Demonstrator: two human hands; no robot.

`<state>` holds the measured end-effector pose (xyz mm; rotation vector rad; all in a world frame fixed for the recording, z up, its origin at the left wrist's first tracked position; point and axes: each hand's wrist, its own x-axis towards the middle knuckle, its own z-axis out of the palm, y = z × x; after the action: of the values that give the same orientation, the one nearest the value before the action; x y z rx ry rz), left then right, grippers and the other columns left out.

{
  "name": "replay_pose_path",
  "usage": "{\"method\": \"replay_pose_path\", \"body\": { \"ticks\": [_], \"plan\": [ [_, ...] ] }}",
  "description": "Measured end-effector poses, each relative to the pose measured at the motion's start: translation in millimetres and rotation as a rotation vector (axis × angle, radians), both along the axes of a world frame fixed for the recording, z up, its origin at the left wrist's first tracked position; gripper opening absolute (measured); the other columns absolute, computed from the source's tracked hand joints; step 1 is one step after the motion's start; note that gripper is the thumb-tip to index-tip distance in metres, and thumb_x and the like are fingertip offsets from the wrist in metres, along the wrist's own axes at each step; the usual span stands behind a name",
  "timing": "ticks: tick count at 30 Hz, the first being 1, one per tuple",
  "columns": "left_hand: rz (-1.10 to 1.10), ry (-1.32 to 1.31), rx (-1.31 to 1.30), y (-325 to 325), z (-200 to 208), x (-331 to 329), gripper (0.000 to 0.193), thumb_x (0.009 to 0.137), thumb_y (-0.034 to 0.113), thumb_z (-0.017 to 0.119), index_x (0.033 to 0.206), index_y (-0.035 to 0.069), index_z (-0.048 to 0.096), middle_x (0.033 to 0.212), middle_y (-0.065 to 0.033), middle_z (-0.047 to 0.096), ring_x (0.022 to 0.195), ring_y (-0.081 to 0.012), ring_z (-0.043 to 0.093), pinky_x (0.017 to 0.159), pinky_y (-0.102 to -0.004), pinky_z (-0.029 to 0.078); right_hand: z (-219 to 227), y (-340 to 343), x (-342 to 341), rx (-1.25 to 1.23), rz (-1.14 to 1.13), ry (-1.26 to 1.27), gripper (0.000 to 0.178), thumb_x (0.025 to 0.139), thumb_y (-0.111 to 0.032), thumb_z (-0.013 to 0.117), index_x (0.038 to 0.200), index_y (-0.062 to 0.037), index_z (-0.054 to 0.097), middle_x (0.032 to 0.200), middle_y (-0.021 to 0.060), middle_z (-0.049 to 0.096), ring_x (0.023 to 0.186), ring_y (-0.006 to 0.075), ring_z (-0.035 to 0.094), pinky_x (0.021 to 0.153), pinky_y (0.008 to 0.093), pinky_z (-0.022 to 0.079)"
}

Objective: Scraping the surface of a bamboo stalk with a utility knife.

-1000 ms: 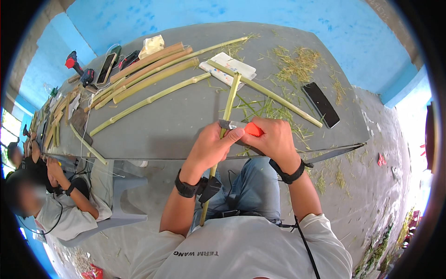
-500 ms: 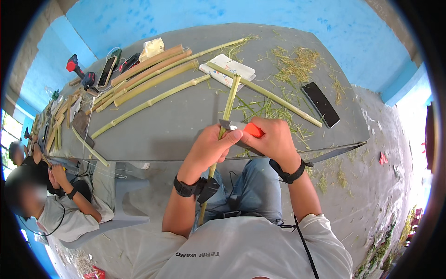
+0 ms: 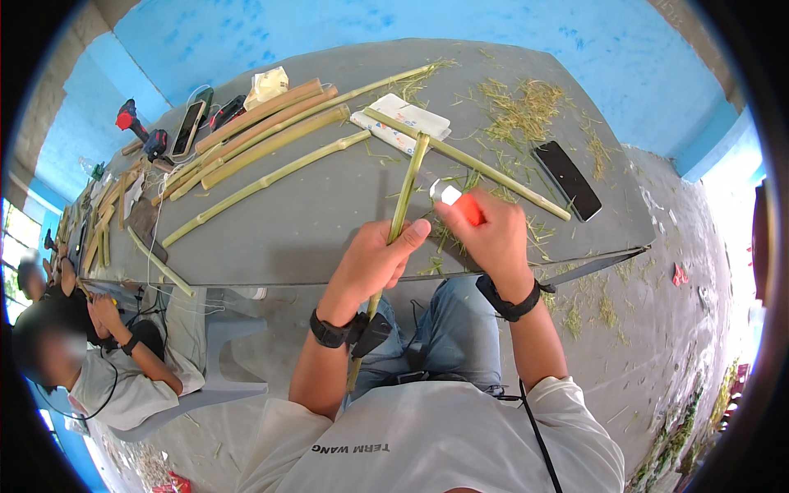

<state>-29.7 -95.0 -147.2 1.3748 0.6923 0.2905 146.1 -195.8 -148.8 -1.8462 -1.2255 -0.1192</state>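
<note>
My left hand [image 3: 371,259] is wrapped round a thin green bamboo stick [image 3: 408,182], the thumb lying along it. The stick slants from beside my lap, under my left wrist, up over the table edge. Its far end overlaps another bamboo stick [image 3: 501,177] lying on the table. My right hand [image 3: 500,234] grips the orange handle of a knife [image 3: 470,209]. The knife's shiny blade points up and left, a short way to the right of the stick and apart from it. Green shavings [image 3: 448,238] lie beneath my right hand.
A phone [image 3: 569,181] lies right, near a heap of shavings [image 3: 522,111]. White printed paper [image 3: 403,115] lies under a stick. Bamboo poles [image 3: 275,148] spread left, beyond them a cordless drill [image 3: 148,135]. A co-worker [image 3: 123,361] sits at left. The table edge [image 3: 329,284] runs before me.
My right hand has moved the knife off the stick, away to the right and slightly farther from me. My left hand keeps its hold, nearly in place.
</note>
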Motion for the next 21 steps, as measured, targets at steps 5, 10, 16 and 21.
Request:
{"method": "replay_pose_path", "body": {
  "ticks": [5, 10, 16, 21],
  "plan": [
    [-0.072, -0.005, -0.045, 7, -1, -4, 0.056, 0.094, 0.054, 0.067, 0.063, 0.012, 0.045, 0.052, 0.0063, 0.037, 0.043, -0.0048, 0.034, 0.039, -0.0249, 0.026, -5, -1, 0, -0.063, 0.238, -0.156, 0.046, 0.075, -0.051, 0.081, 0.066, -0.009, 0.063, 0.058, 0.0108, 0.058, 0.052, 0.0332, 0.058, 0.048, 0.0387, 0.046],
    [-0.003, 0.023, 0.051, -5, 7, 2, 0.055, 0.094, 0.054, 0.068, 0.065, 0.011, 0.049, 0.052, 0.0053, 0.04, 0.044, -0.0047, 0.035, 0.04, -0.0252, 0.025, -6, -1, 0, -0.067, 0.166, -0.17, 0.047, 0.076, -0.053, 0.079, 0.066, -0.0095, 0.063, 0.058, 0.0109, 0.059, 0.053, 0.0332, 0.058, 0.048, 0.0385, 0.045],
    [0.063, 0.112, 0.283, -5, 0, 6, 0.058, 0.094, 0.059, 0.064, 0.064, 0.011, 0.049, 0.05, 0.0039, 0.041, 0.043, -0.0062, 0.039, 0.039, -0.0267, 0.029, -2, 3, 4, 0.016, -0.101, 0.013, 0.048, 0.081, -0.05, 0.079, 0.069, -0.006, 0.062, 0.057, 0.0135, 0.056, 0.05, 0.0329, 0.055, 0.048, 0.0381, 0.043],
    [-0.031, 0.042, 0.028, 2, 5, 1, 0.062, 0.094, 0.061, 0.063, 0.062, 0.013, 0.04, 0.051, 0.0048, 0.035, 0.043, -0.0072, 0.035, 0.039, -0.0269, 0.026, -1, 0, -1, 0.051, -0.067, -0.004, 0.044, 0.082, -0.044, 0.08, 0.072, -0.0046, 0.065, 0.056, 0.0134, 0.056, 0.049, 0.0321, 0.053, 0.048, 0.0374, 0.044]
  ]
}}
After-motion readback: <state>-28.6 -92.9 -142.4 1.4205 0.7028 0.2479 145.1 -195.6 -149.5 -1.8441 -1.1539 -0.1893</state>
